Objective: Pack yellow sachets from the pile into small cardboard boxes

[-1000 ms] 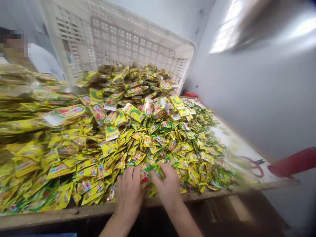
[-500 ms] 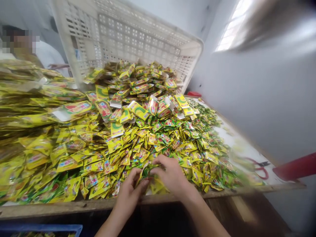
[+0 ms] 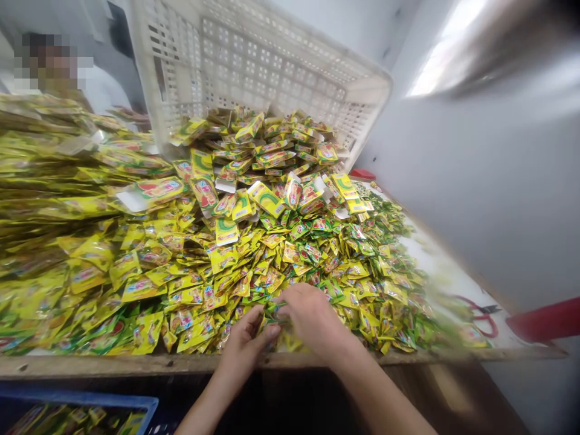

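Note:
A big heap of small yellow-and-green sachets (image 3: 290,254) covers a wooden table (image 3: 136,364). At the table's near edge my left hand (image 3: 247,341) and my right hand (image 3: 312,320) meet over the heap. Both have their fingers curled and pinched on a small bunch of sachets (image 3: 274,313) held between them. Only the green edges of that bunch show between the fingers.
A tilted white plastic crate (image 3: 272,66) at the back spills flat yellow cartons (image 3: 267,199). Red-handled scissors (image 3: 480,314) lie at the table's right, beside a red object (image 3: 544,320). A blue bin (image 3: 77,411) with sachets sits below left. Another person (image 3: 104,90) is at the far left.
My hands have drawn together from lying flat on the heap to pinching a bunch of sachets. The view has tipped down, showing the blue bin.

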The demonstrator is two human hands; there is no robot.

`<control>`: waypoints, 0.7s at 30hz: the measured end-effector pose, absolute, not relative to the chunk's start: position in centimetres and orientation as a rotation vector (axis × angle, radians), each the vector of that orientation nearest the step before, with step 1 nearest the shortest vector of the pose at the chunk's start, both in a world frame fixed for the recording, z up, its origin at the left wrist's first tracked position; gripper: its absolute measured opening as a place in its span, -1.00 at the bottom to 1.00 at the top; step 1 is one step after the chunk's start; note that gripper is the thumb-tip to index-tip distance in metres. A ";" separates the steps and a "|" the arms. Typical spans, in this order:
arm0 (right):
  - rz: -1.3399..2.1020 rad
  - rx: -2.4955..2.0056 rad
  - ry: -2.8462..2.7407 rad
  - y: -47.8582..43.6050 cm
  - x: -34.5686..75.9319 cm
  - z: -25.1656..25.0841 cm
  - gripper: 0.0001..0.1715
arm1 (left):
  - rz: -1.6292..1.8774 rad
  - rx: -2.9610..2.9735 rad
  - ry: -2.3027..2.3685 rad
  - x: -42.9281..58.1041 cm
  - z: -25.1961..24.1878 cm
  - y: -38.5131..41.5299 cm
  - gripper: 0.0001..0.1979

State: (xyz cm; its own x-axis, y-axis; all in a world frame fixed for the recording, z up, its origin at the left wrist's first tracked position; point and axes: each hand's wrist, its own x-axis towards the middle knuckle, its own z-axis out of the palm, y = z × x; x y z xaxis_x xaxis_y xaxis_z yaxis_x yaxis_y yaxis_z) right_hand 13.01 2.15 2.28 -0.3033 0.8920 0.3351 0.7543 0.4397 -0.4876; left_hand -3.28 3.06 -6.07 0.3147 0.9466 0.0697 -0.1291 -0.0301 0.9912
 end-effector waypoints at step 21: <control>0.454 -1.296 -1.808 0.4 13.3 -1.2 -0.85 | 0.967 1.339 0.913 -4.1 -6.1 2.7 -0.64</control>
State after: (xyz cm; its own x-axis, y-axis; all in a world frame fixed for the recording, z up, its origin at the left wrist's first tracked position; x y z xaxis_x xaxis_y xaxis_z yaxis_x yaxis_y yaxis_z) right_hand 13.32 0.40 -1.15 -0.1084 0.9003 0.4215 0.5946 0.3985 -0.6983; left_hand -4.05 2.72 -6.13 0.3490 0.9370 0.0167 -0.0368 -0.0041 0.9993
